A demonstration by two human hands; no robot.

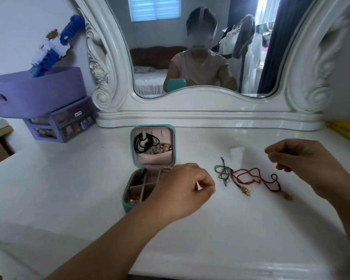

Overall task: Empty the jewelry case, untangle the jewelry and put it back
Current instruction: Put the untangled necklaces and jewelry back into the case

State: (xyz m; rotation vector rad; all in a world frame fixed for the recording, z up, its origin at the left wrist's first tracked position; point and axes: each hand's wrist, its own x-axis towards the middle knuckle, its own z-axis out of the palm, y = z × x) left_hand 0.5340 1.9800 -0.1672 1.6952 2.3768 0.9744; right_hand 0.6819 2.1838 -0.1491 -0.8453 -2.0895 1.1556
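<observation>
A person's left hand (182, 190) hovers at the centre of the white table (69, 199), fingers curled with thumb and forefinger tips nearly meeting; whether anything is pinched between them cannot be told. The right hand (303, 160), at 3 o'clock, hangs above the table with fingers loosely curled, and nothing can be seen in its grasp.

Between the hands, at about 2 o'clock from the left hand, lies a tangle of cords (247, 178): dark green strands on the left, a red cord looping to the right, and a black strand ending in a small gold charm (246, 191). A pale pendant (288, 196) lies at the red cord's far end, just below the right wrist.

The teal jewelry case (129, 207) stands open at 10 o'clock from the left hand, partly hidden by it. Its upright lid (153, 146) holds black cords (143, 144) and a row of coloured beads (160, 149) in a pink pocket. The divided tray holds small pieces too blurred to name.

At 12 o'clock, an ornate white mirror (200, 106) reflects the seated person. At 9 o'clock, a purple basket (34, 91) sits atop a purple drawer unit (63, 122), with a blue and white toy (55, 43) standing in the basket.
</observation>
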